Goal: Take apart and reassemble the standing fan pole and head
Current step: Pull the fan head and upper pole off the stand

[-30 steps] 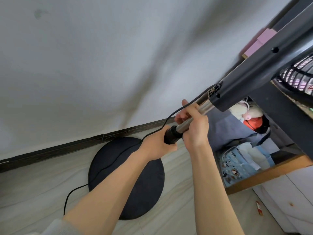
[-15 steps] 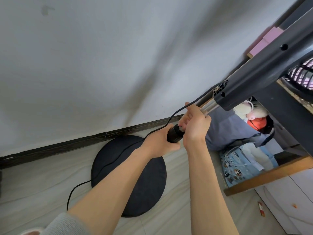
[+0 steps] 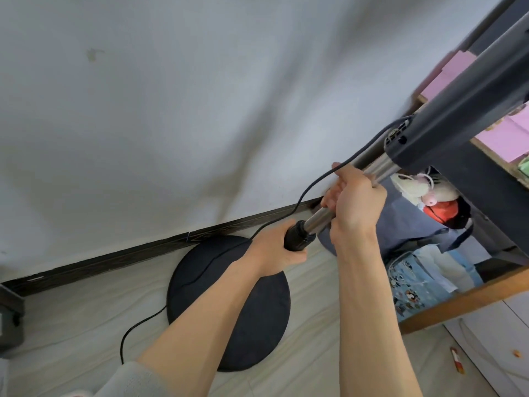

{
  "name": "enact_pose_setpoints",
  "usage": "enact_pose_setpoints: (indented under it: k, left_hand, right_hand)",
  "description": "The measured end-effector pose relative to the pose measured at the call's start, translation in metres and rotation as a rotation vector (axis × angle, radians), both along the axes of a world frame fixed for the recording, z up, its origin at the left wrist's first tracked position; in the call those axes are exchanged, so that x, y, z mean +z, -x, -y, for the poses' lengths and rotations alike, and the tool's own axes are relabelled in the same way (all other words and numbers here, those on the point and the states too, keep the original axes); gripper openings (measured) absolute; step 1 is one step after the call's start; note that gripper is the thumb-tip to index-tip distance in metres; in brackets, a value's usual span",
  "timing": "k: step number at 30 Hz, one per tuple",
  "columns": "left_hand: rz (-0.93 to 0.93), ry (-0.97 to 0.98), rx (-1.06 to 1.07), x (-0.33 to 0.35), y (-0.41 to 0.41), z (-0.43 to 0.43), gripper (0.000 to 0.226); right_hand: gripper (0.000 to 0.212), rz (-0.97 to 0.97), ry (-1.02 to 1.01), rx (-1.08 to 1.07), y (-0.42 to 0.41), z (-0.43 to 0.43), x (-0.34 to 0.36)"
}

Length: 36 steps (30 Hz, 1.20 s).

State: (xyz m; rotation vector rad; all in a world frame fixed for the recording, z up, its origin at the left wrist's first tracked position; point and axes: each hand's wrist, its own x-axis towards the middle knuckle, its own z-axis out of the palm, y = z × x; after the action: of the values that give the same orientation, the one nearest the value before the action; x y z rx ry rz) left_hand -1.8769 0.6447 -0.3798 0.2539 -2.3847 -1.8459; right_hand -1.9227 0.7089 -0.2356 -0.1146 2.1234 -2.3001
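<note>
A standing fan rises from its round black base on the floor. My left hand grips the black collar at the top of the lower pole. Above it, my right hand is wrapped around the shiny metal inner tube. That tube runs up and right into the dark grey neck of the fan head, which leaves the picture at the upper right. The black power cord hangs from the neck, passes behind my hands and trails across the base onto the floor.
A white wall with a dark skirting board stands behind the fan. At the right is a wooden shelf unit holding plush toys, bags and pink sheets. A small red and white object lies on the floor at lower right.
More of the shiny inner tube now shows between the black collar and my right hand, which sits higher on it. The fan head neck has shifted up and to the right.
</note>
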Motion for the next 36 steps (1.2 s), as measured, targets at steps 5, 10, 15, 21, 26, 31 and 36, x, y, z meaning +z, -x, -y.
enact_pose_setpoints:
  k: [5,10,15,21,26,31,36]
  left_hand:
    - [0.007,-0.043,0.014,-0.008,0.004,-0.006,0.024]
    - [0.003,-0.054,0.071,-0.007,0.006,-0.014,0.025]
    - [0.069,0.026,0.111,-0.029,-0.005,-0.02,0.047]
    - [0.24,0.281,0.026,-0.063,-0.015,-0.008,0.042]
    - [0.266,0.178,0.126,-0.062,0.004,-0.015,0.038]
    - [0.316,0.131,0.176,-0.063,0.018,-0.019,0.022]
    - [0.305,0.062,0.153,-0.068,0.021,-0.021,0.034]
  right_hand:
    - [0.036,-0.067,-0.033,0.101,0.006,-0.013,-0.01]
    - [0.033,-0.075,-0.054,0.205,0.006,-0.024,-0.035]
    - [0.042,0.01,-0.095,0.172,-0.001,-0.019,-0.055]
    - [0.031,-0.008,-0.135,0.27,0.003,-0.015,-0.057]
    - [0.04,0.019,-0.091,0.33,0.011,-0.016,-0.053]
    - [0.037,0.026,-0.038,0.069,0.011,-0.005,-0.061]
    - [0.042,0.07,0.055,-0.121,0.012,0.003,-0.065]
